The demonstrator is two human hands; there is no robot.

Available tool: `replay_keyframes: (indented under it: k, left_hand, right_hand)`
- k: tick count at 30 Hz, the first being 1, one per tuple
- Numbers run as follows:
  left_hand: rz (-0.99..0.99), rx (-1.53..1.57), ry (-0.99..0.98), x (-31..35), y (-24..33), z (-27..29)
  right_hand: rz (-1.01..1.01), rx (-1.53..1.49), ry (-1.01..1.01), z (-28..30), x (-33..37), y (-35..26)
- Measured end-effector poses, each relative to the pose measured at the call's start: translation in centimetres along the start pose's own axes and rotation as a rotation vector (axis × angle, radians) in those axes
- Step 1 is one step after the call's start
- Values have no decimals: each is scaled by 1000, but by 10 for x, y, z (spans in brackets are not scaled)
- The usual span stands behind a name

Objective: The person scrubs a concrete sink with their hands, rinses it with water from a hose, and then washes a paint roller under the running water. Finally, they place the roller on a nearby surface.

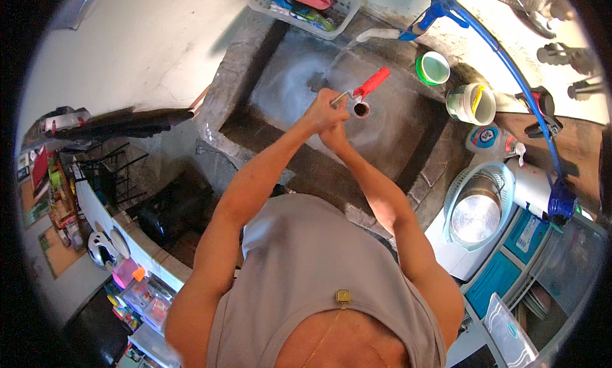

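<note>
Grey concrete sink basin (pixel 408 122) fills the upper middle of the frame, wet under a white tap (pixel 376 34) at its top edge. Right of it I see a steel pot (pixel 475 212) in a pale basket. At frame centre my left hand (pixel 324 113) has its fingers curled tight around a red-handled tool (pixel 364 88), and my right hand (pixel 334 137) sits just below it, its fingers hidden, so I cannot tell their grip.

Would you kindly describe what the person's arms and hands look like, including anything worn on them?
Both arms are bare from shoulder to fingers: no sleeves, gloves, watch or rings visible. The left hand and right hand are uncovered. The person wears a sleeveless grey top and a thin neck chain with a small square pendant.
</note>
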State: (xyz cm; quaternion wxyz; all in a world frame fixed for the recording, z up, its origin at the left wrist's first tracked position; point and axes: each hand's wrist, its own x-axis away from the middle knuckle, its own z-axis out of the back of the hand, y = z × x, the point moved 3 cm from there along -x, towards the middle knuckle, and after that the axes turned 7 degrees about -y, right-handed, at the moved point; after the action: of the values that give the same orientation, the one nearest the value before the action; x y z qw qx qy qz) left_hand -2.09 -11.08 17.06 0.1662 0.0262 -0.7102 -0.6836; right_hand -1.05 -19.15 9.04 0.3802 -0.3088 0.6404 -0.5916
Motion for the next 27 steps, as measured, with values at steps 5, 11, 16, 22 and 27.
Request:
replay_keyframes:
  k: [5,11,16,22,27]
  left_hand:
    - [-55,-140,-51,29,54,2]
    - [-218,-211,-114,41,95,3]
    - [-357,-227,-79,52,115,7]
    - [-324,-232,-62,67,123,12]
    - [-298,-220,-6,68,107,16]
  right_hand:
    - [174,133,7,-11,-13,-55]
    - [275,211,107,-13,-18,-90]
    - [347,207,86,-22,-28,-101]
    - [208,295,-81,-33,-26,-102]
    - [246,283,30,-42,-26,-91]
